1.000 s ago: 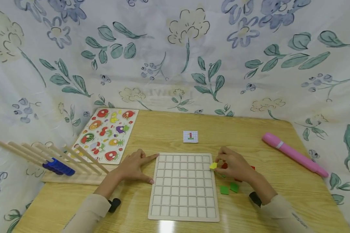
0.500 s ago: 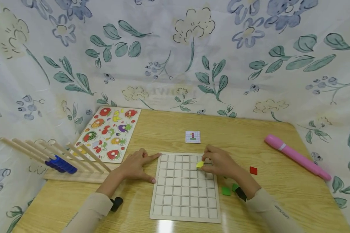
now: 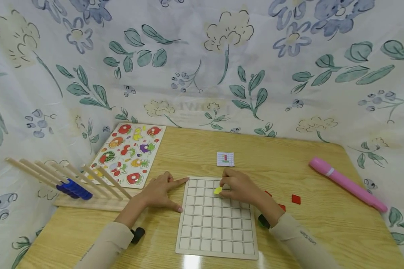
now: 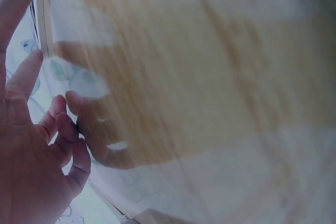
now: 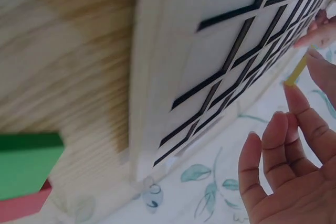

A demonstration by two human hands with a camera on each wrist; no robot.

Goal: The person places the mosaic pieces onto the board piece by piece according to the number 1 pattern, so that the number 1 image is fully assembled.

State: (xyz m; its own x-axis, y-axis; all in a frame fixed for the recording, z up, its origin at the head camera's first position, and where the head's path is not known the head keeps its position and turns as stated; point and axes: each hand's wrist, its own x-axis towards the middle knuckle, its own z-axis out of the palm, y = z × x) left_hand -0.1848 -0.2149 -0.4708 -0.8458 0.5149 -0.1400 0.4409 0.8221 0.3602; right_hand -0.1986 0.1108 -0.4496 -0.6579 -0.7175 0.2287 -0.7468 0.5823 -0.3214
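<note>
My right hand point(image 3: 240, 186) pinches a small yellow square tile point(image 3: 217, 190) between thumb and index finger, over the upper rows of the white grid board point(image 3: 207, 221). The right wrist view shows that yellow tile point(image 5: 298, 71) edge-on at the fingertips, with the other fingers bent. Along the board's left edge lies my left hand point(image 3: 158, 192), index finger and thumb stretched out, their tips at the upper left corner and the side. Red tiles point(image 3: 296, 199) lie right of the board. A green tile point(image 5: 26, 161) shows in the right wrist view; in the head view the right wrist mostly hides the green ones.
Behind the board lies a small printed grid card point(image 3: 225, 159). At left are a fruit puzzle board point(image 3: 155, 144) and a wooden peg rack point(image 3: 101, 204) with blue rings. A pink pen-shaped stick point(image 3: 348, 185) lies at the right. A floral curtain point(image 3: 195, 56) surrounds the table.
My right hand has carried the yellow tile leftward, from the board's right edge to over its upper middle. My left hand stays at the left edge. The view has shifted slightly.
</note>
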